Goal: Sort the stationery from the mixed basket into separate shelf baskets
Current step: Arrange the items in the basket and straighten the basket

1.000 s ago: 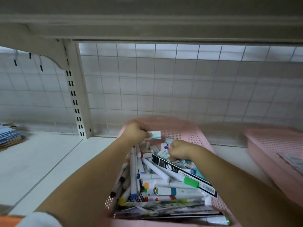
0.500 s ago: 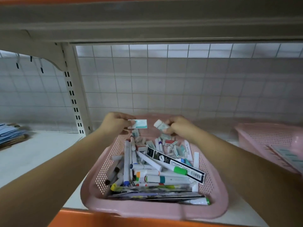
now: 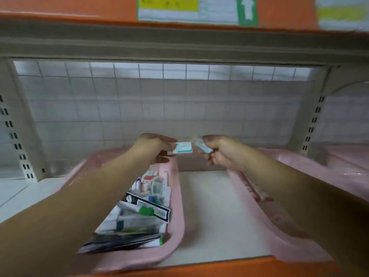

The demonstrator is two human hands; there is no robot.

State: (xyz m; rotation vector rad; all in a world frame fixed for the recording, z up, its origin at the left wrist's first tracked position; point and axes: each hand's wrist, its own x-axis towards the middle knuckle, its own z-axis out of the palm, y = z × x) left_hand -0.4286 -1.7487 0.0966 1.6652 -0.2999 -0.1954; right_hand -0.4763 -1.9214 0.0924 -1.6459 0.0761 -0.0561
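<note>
A pink mixed basket (image 3: 176,220) on the shelf holds markers, pens, erasers and a black-packaged item. My left hand (image 3: 153,145) pinches a small white and teal eraser (image 3: 182,147) above the basket's far right corner. My right hand (image 3: 221,151) grips a second small white and teal eraser (image 3: 202,146) just to the right, over the gap between baskets. The two erasers nearly touch. A second pink basket (image 3: 279,232) lies under my right forearm, its contents mostly hidden.
A third pink basket (image 3: 351,166) sits at the far right. The white shelf floor (image 3: 209,206) shows between the baskets. A wire grid back panel (image 3: 159,108) closes the rear. The orange shelf edge (image 3: 219,268) runs along the front, with another shelf close overhead.
Both hands have lifted out of the mixed basket with an eraser each and moved right. The view has swung right, bringing the neighbouring basket under my right arm.
</note>
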